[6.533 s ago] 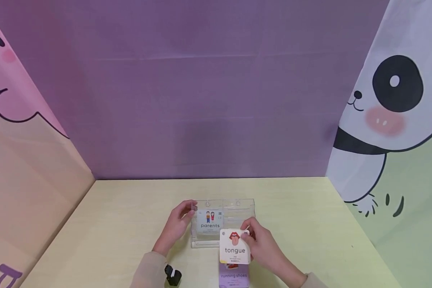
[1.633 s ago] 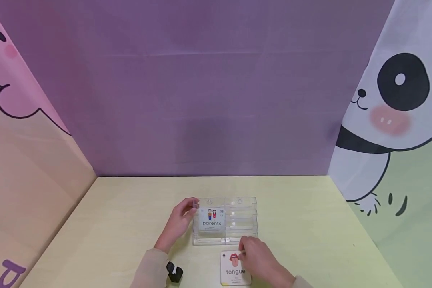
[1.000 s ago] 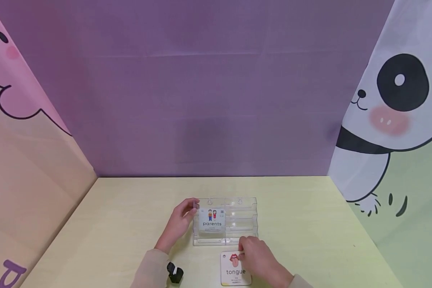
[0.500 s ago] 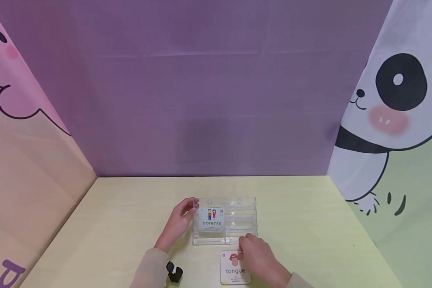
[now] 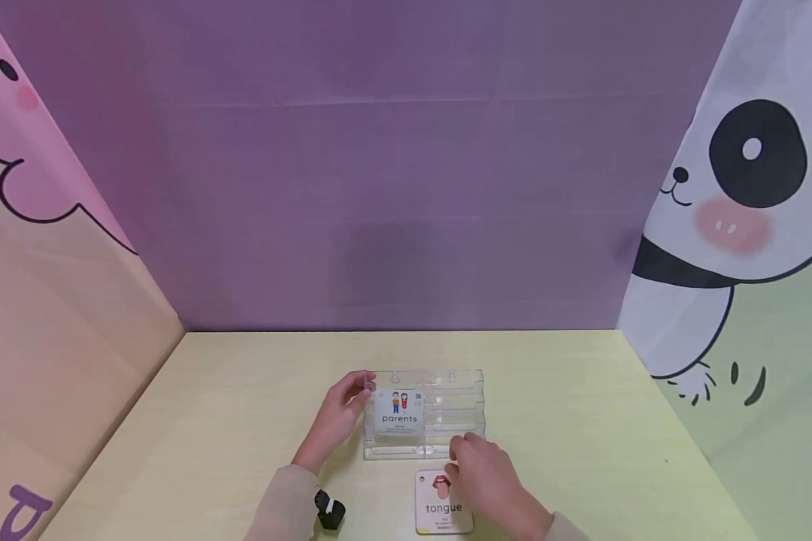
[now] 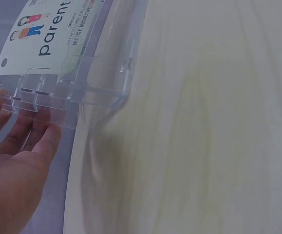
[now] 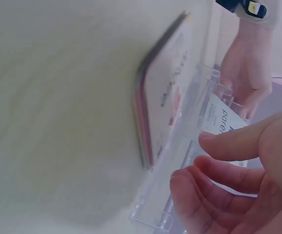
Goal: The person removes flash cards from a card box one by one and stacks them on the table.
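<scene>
A clear plastic card rack [image 5: 455,415] stands on the table, with a white "parents" card [image 5: 399,419] in its left column. My left hand [image 5: 335,421] grips the rack's left side edge, the thumb on one face and the fingers behind the clear plastic in the left wrist view. In front of the rack lies a stack of square cards [image 7: 143,107], topped by the white "tongue" card [image 5: 440,520]. Over that card's right side hovers my right hand [image 5: 489,481]. Its thumb and loosely bent fingers [image 7: 187,195] are apart with nothing between them.
A small black object [image 5: 329,511] sits beside the left sleeve, left of the stack. Pale wooden table [image 5: 582,421] surrounds the rack. A purple backdrop [image 5: 406,188] rises behind it, with printed panels at both sides.
Earlier my right hand held the tongue card above a purple "running shoes" card. Now the tongue card lies over that spot, and the right hand has lifted slightly. The left hand keeps its grip.
</scene>
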A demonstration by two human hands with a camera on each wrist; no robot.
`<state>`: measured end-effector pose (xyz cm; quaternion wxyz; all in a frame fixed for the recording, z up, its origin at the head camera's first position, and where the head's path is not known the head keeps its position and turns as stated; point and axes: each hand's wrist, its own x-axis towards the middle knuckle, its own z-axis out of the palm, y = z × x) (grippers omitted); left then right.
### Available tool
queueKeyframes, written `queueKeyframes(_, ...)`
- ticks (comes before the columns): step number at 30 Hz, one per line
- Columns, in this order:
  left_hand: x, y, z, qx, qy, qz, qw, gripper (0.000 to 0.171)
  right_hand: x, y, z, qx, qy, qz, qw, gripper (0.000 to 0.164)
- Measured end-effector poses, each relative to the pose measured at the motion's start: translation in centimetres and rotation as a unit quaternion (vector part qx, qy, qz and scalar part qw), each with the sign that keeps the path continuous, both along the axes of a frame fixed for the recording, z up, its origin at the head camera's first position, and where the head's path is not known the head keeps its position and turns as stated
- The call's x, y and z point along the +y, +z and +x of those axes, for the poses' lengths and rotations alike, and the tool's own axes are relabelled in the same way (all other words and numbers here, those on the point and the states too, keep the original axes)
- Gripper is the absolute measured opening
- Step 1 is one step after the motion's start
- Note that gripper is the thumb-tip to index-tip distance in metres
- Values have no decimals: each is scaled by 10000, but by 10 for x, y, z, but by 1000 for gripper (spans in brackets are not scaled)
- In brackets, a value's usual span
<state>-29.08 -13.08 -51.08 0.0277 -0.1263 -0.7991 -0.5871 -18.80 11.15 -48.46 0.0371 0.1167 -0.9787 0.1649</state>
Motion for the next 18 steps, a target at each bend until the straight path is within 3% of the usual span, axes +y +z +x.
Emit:
queueKeyframes(8,0,-1,-1,11,-35,48,10000,30,0,11,-4,192,-48,-525,9984,20)
queueKeyframes(18,0,0,0,124,-111,213,9996,30,-2,21,-12,432,7,-789,9959,14)
